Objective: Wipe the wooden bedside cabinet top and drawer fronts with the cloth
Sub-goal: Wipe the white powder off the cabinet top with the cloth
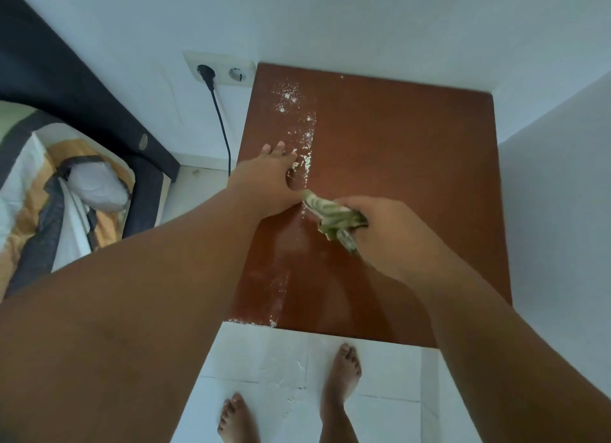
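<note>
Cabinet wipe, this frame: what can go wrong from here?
1. The white powder runs in a strip to the front edge of the cabinet top; a stroke toward the person would likely push it onto the floor tiles by the bare feet.
2. The left hand rests flat at the strip, so it may smear powder onto powder-free wood.
3. The cloth is bunched in the right hand; the small contact patch may leave streaks.
</note>
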